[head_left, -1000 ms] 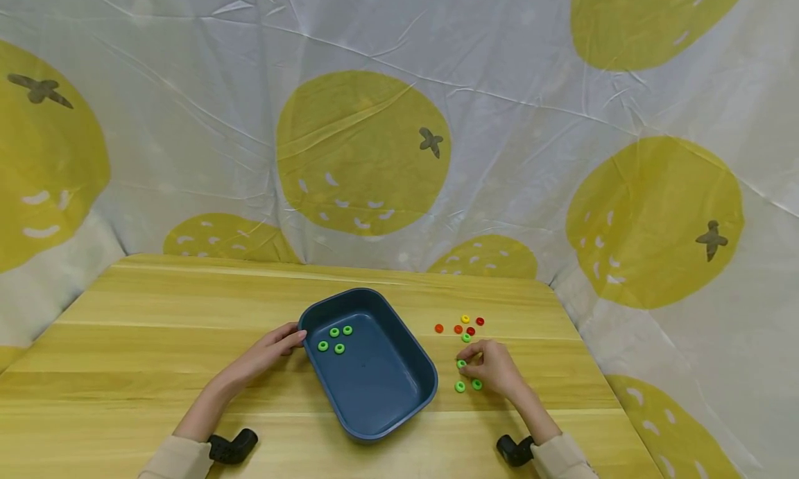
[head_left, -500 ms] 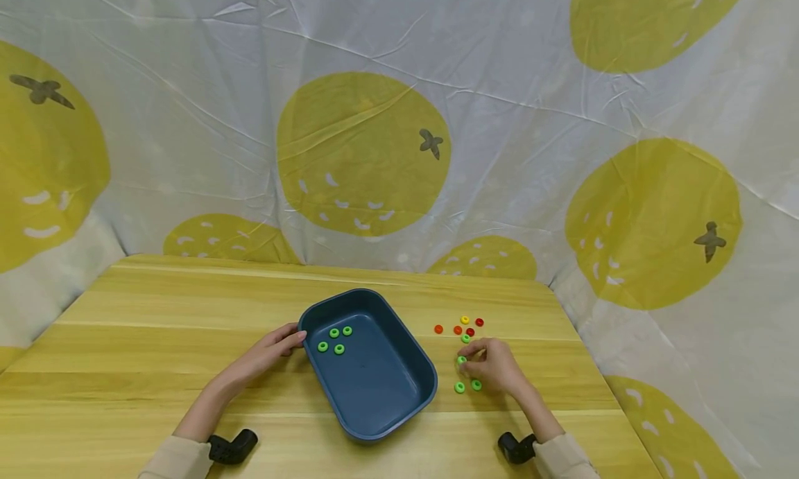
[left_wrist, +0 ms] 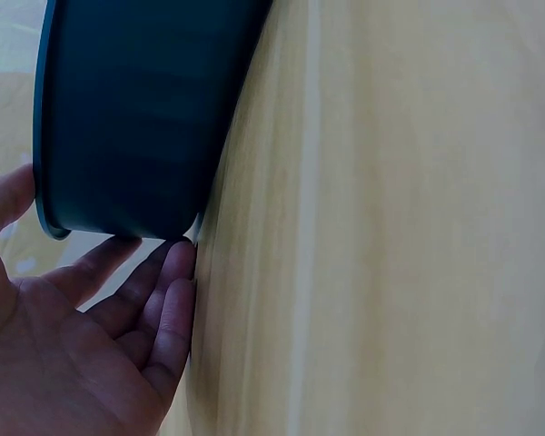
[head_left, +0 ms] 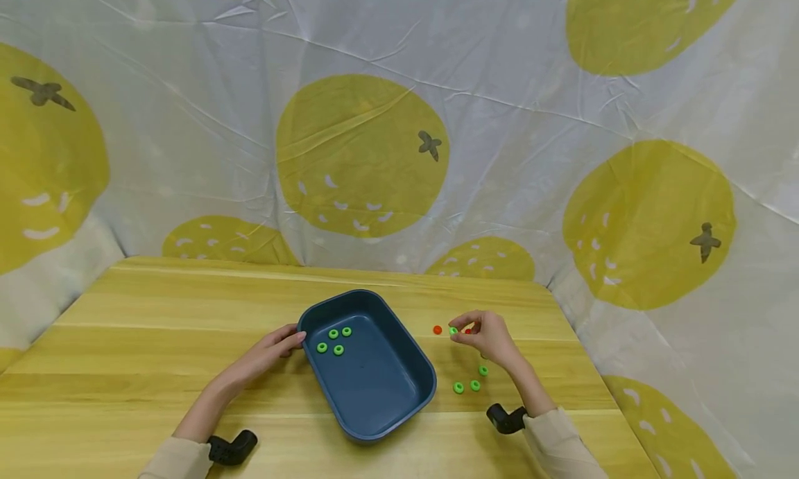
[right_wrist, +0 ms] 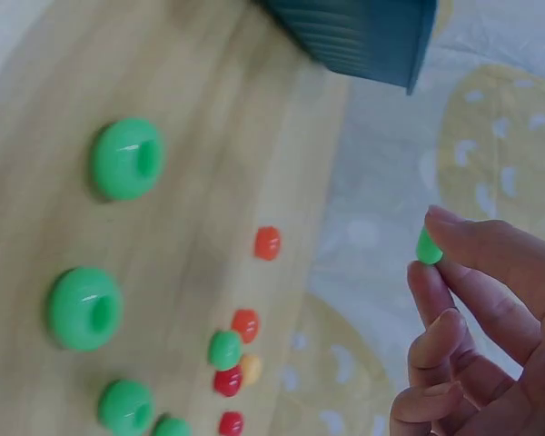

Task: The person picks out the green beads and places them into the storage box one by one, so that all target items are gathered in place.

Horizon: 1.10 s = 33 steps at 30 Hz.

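A dark blue plastic tub (head_left: 374, 389) stands on the table with several green ring beads (head_left: 333, 333) in its far left part. My left hand (head_left: 275, 347) holds the tub's left corner, thumb on the rim and fingertips against the outer wall, as the left wrist view shows. Right of the tub, my right hand (head_left: 493, 337) pinches a green ring bead (right_wrist: 428, 247) between thumb and fingers, raised above the table. Several loose green beads (head_left: 458, 387) lie below that hand. An orange bead (head_left: 437, 330) sits to its left; red and yellow ones are partly hidden behind it.
The wooden table (head_left: 156, 326) reaches back to a hanging cloth (head_left: 512, 153) printed with large yellow fruit. In the right wrist view, red beads (right_wrist: 232, 423), a yellow bead (right_wrist: 251, 368) and a green bead (right_wrist: 224, 350) lie clustered on the tabletop.
My right hand has lifted and moved away from me with the pinched green bead, now covering part of the red and yellow group. The left hand and tub have stayed put.
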### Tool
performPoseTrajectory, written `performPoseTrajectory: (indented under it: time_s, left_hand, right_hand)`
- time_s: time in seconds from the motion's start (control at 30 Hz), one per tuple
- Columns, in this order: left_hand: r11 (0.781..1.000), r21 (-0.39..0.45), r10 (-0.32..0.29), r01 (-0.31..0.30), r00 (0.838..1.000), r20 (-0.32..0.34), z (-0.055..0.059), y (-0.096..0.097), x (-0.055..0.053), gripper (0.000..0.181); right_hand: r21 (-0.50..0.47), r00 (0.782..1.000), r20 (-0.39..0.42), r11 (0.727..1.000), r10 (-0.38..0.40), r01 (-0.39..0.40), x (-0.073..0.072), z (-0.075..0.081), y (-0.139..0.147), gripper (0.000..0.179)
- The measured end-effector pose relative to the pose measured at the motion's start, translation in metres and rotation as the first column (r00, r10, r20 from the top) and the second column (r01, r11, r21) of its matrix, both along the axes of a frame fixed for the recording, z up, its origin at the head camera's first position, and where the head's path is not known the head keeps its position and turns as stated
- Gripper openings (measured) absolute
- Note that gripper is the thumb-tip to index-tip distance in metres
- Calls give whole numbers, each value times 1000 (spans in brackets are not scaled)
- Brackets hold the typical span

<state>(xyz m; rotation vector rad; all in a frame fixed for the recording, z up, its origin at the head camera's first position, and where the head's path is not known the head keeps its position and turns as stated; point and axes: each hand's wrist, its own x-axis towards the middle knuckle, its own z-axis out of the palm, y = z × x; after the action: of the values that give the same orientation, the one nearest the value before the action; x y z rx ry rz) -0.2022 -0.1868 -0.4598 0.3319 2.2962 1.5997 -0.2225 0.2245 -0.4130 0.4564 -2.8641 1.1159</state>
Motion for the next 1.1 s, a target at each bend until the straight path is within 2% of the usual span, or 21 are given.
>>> performPoseTrajectory:
  time_s: [0.1,0.27,0.43,0.53,0.77,0.9,1.1]
  left_hand:
    - [1000,9,10,-10,1000,11,-1,0,-1,62]
    - [1000,11,-10,10,1000,-4,0,0,-1,61]
    - [1000,9,-18,18,1000,-9,0,-1,-1,61]
    - [1000,11,-4,4,1000,3,-1,-1,-1,60]
    - [1000,-3,-21,21,1000,-17,0,-1,-1,60]
    - [1000,-8,-10,10,1000,-3,0,0,0,61]
    - [1000,5,4,-4,1000,9,-1,0,0,62]
  right_hand:
    - [0,1000,13,1000,-2,2,-2,10,-8,17]
    - [-10,999,24,1000,24,-24,-8,22,-22,20]
    - [-11,999,2,999,46,-46,-14,29,-38,19]
    - [-17,998,-6,998,68,-68,-18,32,-49,19]
    - [-25,991,-27,991,130,-131,-28,37,-77,18]
    - [-30,984,-48,985,171,-172,-32,40,-94,18]
    - [-19,975,-43,975,220,-221,-36,37,-115,19]
